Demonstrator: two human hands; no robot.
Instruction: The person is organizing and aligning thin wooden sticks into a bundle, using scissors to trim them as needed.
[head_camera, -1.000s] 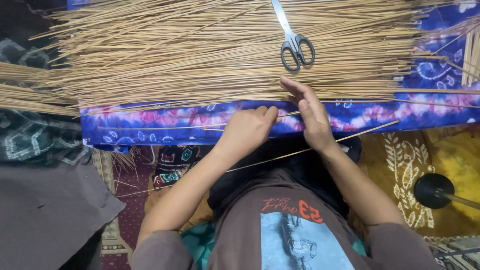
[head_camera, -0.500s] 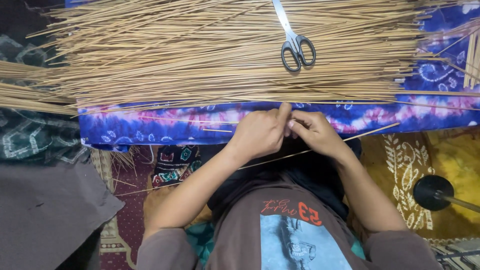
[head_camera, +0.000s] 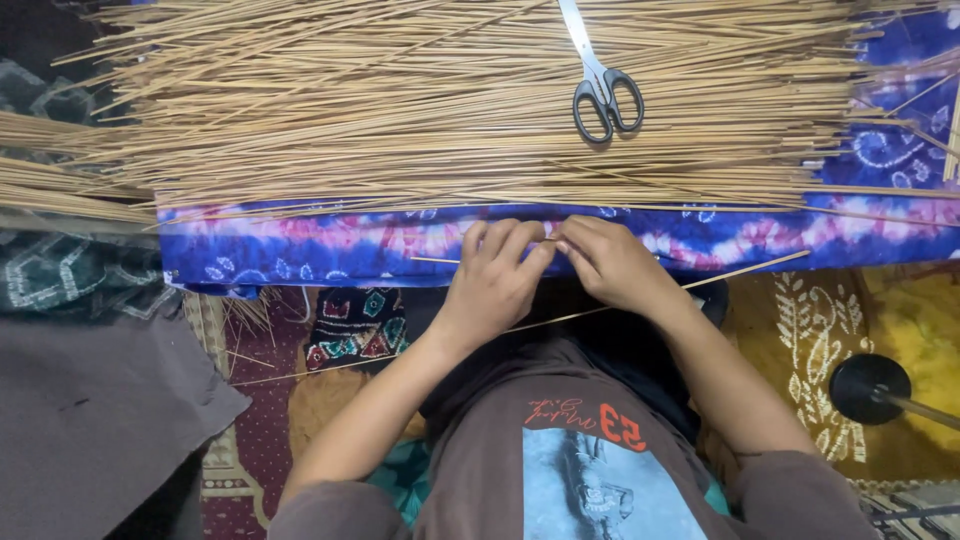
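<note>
Where the blue and pink tie-dyed cloth (head_camera: 330, 245) folds over the near edge, the left hand (head_camera: 497, 280) and right hand (head_camera: 610, 262) meet fingertip to fingertip, both pinched closed on one thin bamboo stick (head_camera: 440, 260) that runs level across the cloth. Beyond them lies a broad heap of sticks (head_camera: 420, 110), with black-handled scissors (head_camera: 600, 85) resting on top. Another loose stick (head_camera: 740, 272) slants under the right wrist.
</note>
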